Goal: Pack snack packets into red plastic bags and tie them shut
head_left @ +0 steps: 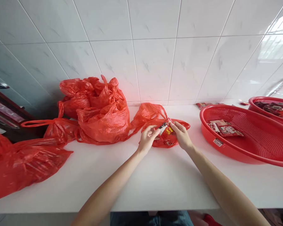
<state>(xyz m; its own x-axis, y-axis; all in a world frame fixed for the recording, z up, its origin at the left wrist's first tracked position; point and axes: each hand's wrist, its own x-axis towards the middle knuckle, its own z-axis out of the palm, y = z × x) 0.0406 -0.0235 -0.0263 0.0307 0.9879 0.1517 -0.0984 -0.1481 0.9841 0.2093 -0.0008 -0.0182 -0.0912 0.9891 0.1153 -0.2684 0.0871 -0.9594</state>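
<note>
Nearest you, your jeans (153, 218) are showing below the near edge of the white table (165, 188), which is running left to right across your view. Your forearms are reaching in over that edge, and open room is stretching between them and out to both sides. At the left, a red bag (30, 166) is lying full and creased, its near corner coming close to the table's edge.

Farther in, near the middle, your left hand (147, 138) is clamping its fingers on the left end of a small shiny packet (163, 126), while your right hand (181, 135) is pinching its far right end between thumb and fingers. You are holding that packet above an open red bag (159, 143), where a red packet with yellow lettering (169, 131) is showing. White tabletop is separating this bag from the large red basket (226, 148) at the right.

That basket is holding a few flat packets (228, 130) toward its left side, and its right side is passing out of view. Left of your hands, a heap of stuffed red bags (103, 125) is standing toward the wall, with a dark box-like object (14, 108) sitting farther left. At the far right, a second red basket (269, 98) is holding dark red wrappers (278, 108). Loose packets (201, 105) are lying along the foot of the tiled wall (153, 69).
</note>
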